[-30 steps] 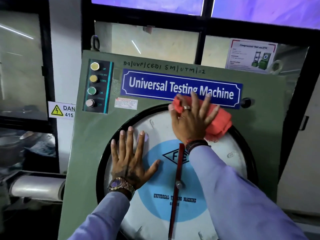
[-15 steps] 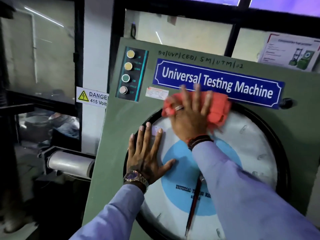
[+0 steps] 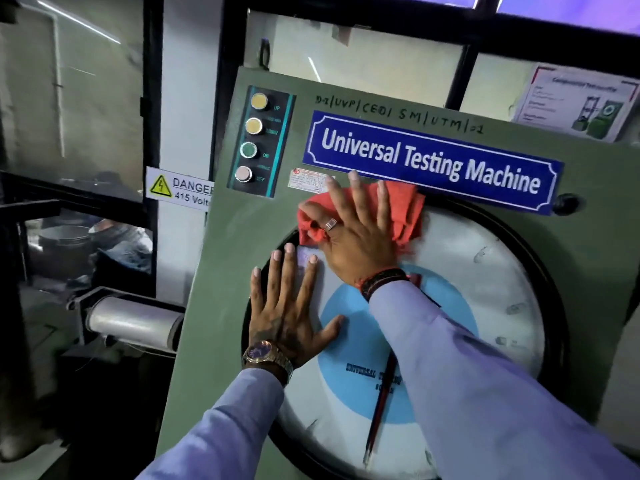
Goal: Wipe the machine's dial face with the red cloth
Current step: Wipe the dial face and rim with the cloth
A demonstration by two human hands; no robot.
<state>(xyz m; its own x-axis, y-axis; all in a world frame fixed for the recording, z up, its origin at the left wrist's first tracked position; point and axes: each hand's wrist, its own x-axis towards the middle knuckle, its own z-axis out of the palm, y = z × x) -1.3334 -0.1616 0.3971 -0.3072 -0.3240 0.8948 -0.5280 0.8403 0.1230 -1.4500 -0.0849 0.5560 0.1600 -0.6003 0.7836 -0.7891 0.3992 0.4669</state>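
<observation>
red cloth (image 3: 403, 211) pressed flat under right hand (image 3: 360, 240) on dial face (image 3: 485, 289).

Your right sleeve (image 3: 485, 375) is covering the dial face (image 3: 485, 289) from centre toward five o'clock, hiding most of the red pointer (image 3: 379, 410), while the frame's bottom edge is cutting off the dial's six o'clock rim.

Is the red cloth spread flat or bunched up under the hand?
Bunched. The red cloth shows folds and ridges around the right hand, which presses it, fingers spread, at the dial face's top edge.
</observation>
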